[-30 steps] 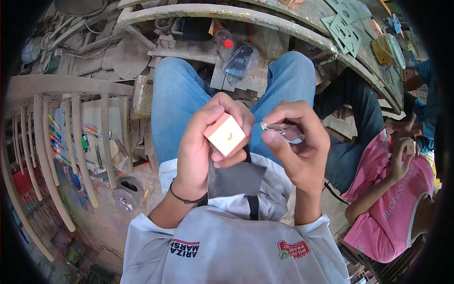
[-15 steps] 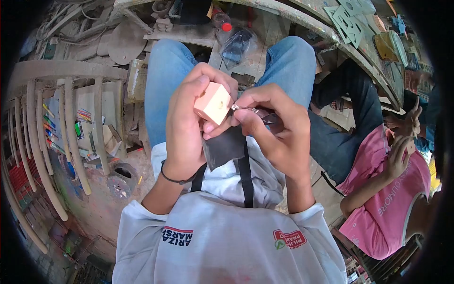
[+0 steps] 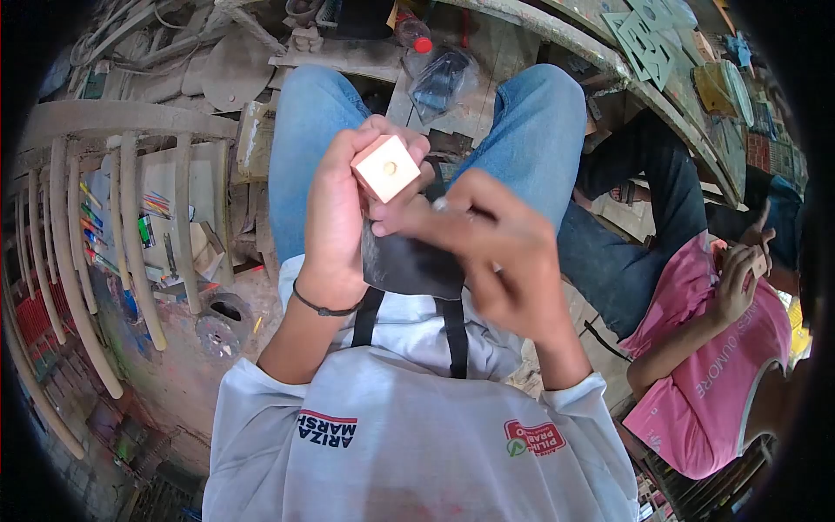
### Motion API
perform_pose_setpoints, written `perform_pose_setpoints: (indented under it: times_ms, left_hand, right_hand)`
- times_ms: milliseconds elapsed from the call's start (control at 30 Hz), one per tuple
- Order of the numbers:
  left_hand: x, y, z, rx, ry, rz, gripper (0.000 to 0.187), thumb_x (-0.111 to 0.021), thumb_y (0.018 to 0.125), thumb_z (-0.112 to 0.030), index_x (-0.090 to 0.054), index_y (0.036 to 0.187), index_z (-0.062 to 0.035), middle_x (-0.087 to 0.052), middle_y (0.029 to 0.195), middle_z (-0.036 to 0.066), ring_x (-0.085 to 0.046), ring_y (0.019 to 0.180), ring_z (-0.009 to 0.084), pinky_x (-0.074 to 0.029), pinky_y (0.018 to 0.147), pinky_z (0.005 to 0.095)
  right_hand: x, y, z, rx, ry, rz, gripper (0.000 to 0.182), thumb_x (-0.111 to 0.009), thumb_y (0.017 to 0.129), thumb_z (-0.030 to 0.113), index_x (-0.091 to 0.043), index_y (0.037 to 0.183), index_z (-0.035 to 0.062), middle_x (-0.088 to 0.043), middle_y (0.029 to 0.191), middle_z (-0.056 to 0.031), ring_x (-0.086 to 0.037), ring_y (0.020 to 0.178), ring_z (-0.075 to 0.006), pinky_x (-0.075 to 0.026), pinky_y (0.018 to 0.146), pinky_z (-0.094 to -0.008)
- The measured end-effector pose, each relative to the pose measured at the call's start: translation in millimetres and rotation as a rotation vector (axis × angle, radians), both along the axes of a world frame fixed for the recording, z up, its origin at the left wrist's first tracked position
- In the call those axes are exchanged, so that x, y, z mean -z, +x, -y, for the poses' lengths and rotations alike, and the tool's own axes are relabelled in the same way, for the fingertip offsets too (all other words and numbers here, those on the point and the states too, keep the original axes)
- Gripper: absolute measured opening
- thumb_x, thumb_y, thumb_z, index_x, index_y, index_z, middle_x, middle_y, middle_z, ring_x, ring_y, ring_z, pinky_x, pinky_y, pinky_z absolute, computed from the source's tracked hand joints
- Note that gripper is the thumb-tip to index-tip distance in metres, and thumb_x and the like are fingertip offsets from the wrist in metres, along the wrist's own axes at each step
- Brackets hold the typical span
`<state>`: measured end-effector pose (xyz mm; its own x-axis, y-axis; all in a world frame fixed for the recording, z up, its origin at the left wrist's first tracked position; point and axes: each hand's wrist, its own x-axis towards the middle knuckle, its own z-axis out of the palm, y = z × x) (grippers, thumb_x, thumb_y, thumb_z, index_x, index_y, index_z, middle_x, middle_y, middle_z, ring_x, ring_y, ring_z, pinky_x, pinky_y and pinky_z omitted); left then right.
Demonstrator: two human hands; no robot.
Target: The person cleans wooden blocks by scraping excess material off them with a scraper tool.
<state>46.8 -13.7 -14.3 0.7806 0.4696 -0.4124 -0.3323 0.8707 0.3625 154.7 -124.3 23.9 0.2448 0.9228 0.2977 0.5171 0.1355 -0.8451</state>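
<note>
A small pale wooden block (image 3: 387, 169) with a round hole in its lit face is held in my left hand (image 3: 335, 213), whose fingers wrap round it from behind. Just right of the block, my right hand (image 3: 504, 248) is smeared by motion, one finger reaching toward the left hand. A small shiny bit shows near its fingers, too blurred to make out. Beneath both hands a dark sheet (image 3: 409, 265) lies over my lap.
A wooden slatted rack (image 3: 130, 244) stands at left, with pens (image 3: 156, 205) behind it. Ahead are a red-capped bottle (image 3: 413, 35) and a plastic bag (image 3: 442, 83). Green stencils (image 3: 639, 43) lie on the workbench. A co-worker in a pink shirt (image 3: 704, 365) sits at right.
The block has turned so its holed face points more toward the camera. My right hand has shifted down and its fingers have changed pose. More of the dark sheet shows.
</note>
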Motion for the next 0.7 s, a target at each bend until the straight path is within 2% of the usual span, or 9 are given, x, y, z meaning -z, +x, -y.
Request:
perform_pose_setpoints:
  times_ms: [100,167,233,300,333,367,433,600,700]
  left_hand:
    - [-4.3,2.8,2.4,-0.025,-0.001,-0.050,0.024,-0.039,0.091,-0.026,-0.047,0.080,-0.0059,-0.048,0.065,0.005,-0.030,0.040,0.0055,-0.025,0.034,0.0203]
    - [-1.6,4.8,2.2,0.000,0.083,-0.191,0.027,-0.038,0.091,-0.027,-0.050,0.083,-0.0041,-0.044,0.059,0.002,-0.030,0.040,0.0052,-0.025,0.035,0.0204]
    - [-3.2,4.9,0.5,0.021,0.066,-0.293,0.033,-0.038,0.092,-0.029,-0.053,0.084,-0.0009,-0.042,0.056,0.001,-0.030,0.041,0.0051,-0.024,0.035,0.0205]
    - [-6.0,2.0,-0.3,0.092,0.019,-0.146,0.038,-0.037,0.093,-0.032,-0.054,0.083,0.0006,-0.042,0.057,0.000,-0.030,0.042,0.0051,-0.024,0.036,0.0201]
    - [-7.9,4.6,2.9,0.078,0.008,-0.217,0.040,-0.036,0.093,-0.034,-0.054,0.082,0.0006,-0.043,0.058,0.001,-0.030,0.043,0.0052,-0.024,0.035,0.0194]
    - [-6.8,4.6,3.0,0.081,0.007,-0.215,0.040,-0.036,0.093,-0.034,-0.054,0.082,0.0006,-0.043,0.058,0.001,-0.030,0.043,0.0052,-0.024,0.035,0.0194]
    - [-3.7,5.1,0.5,0.195,0.093,-0.094,0.039,-0.035,0.094,-0.034,-0.052,0.086,-0.0005,-0.049,0.065,0.003,-0.030,0.043,0.0051,-0.023,0.035,0.0189]
    - [-11.6,5.0,0.6,0.173,0.124,-0.139,0.031,-0.037,0.095,-0.031,-0.049,0.094,-0.0019,-0.054,0.078,0.006,-0.030,0.043,0.0039,-0.022,0.035,0.0176]
    - [-6.8,-0.4,-0.9,0.147,0.141,-0.164,0.033,-0.036,0.096,-0.030,-0.050,0.099,0.0000,-0.057,0.084,0.008,-0.030,0.042,0.0033,-0.022,0.034,0.0164]
  right_hand:
    - [8.5,4.3,0.8,0.113,-0.095,-0.099,0.044,-0.051,0.062,-0.012,-0.068,0.100,0.0025,-0.047,0.070,-0.0088,-0.047,0.064,-0.0185,-0.038,0.058,-0.0263]
    - [16.1,9.8,2.3,-0.093,0.025,-0.019,0.043,-0.051,0.064,-0.012,-0.065,0.103,-0.0001,-0.048,0.070,-0.0083,-0.046,0.063,-0.0165,-0.037,0.056,-0.0262]
    - [15.6,12.9,-1.9,-0.115,0.071,-0.008,0.043,-0.054,0.070,-0.009,-0.063,0.110,0.0029,-0.047,0.071,-0.0061,-0.044,0.063,-0.0143,-0.035,0.056,-0.0249]
    - [7.1,6.9,-8.9,0.178,-0.058,-0.065,0.036,-0.062,0.073,-0.002,-0.065,0.108,0.0044,-0.046,0.073,-0.0037,-0.043,0.064,-0.0115,-0.034,0.055,-0.0230]
    - [12.5,4.7,-13.3,0.209,-0.090,-0.086,0.039,-0.070,0.071,0.005,-0.065,0.109,0.0052,-0.045,0.076,-0.0021,-0.041,0.064,-0.0097,-0.033,0.055,-0.0224]
    - [17.2,5.9,-13.7,0.212,-0.091,-0.084,0.039,-0.070,0.071,0.005,-0.065,0.109,0.0052,-0.045,0.076,-0.0021,-0.041,0.064,-0.0097,-0.033,0.055,-0.0224]
    - [25.5,10.4,-15.1,0.171,-0.147,-0.100,0.041,-0.072,0.070,0.006,-0.063,0.109,0.0016,-0.048,0.077,-0.0077,-0.049,0.070,-0.0186,-0.042,0.061,-0.0279]
    - [39.9,17.9,-15.5,0.229,-0.106,-0.376,0.027,-0.070,0.075,0.006,-0.068,0.102,0.0039,-0.048,0.077,-0.0008,-0.040,0.063,-0.0070,-0.034,0.054,-0.0209]
    - [40.4,15.1,-15.3,0.227,-0.078,-0.394,0.029,-0.071,0.074,0.006,-0.068,0.102,0.0045,-0.048,0.078,-0.0007,-0.040,0.063,-0.0074,-0.034,0.054,-0.0207]
